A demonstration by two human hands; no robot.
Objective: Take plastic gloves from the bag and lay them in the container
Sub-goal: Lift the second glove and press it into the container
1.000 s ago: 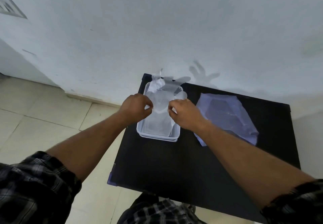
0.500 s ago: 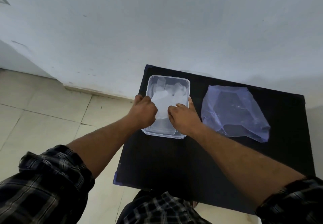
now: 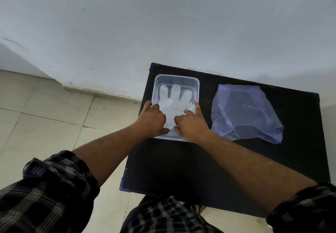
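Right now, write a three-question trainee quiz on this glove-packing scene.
1. True or false: a glove lies flat in the clear container, fingers pointing to the wall.
2. Which side of the container is the plastic bag on: A) the person's left, B) the person's right?
3. Fill in: the left hand and right hand rest at the container's ____ end.

Key: 1 true; 2 B; 3 near.

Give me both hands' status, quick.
Left hand: fingers curled, pressing the glove down in the container; grip unclear.
Right hand: same, on the glove's near right part.
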